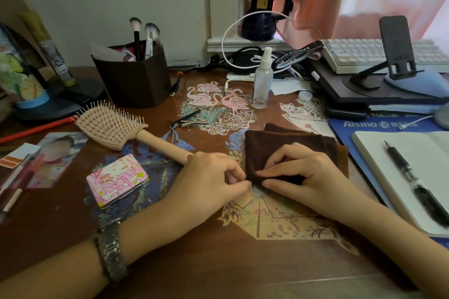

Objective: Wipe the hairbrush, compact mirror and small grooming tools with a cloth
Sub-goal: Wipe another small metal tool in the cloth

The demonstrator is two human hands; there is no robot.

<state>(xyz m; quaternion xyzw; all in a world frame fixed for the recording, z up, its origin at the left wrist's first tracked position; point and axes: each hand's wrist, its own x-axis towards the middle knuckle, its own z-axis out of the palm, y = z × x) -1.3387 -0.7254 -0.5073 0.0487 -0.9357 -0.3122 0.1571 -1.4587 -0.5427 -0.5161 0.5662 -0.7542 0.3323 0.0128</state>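
A folded dark brown cloth lies on the desk right of centre. My right hand pinches its near-left corner, and my left hand pinches the same corner from the left. A beige vented hairbrush lies bristles up to the left, its handle end hidden under my left hand. The pink patterned compact mirror lies shut near my left forearm. Small metal grooming tools, clips and tweezers, rest behind my hands on the flamingo cut-out.
A brown holder with makeup brushes stands at the back left. A clear spray bottle stands behind the cloth. An open notebook with a black pen lies at the right. A keyboard and phone stand sit at the back right.
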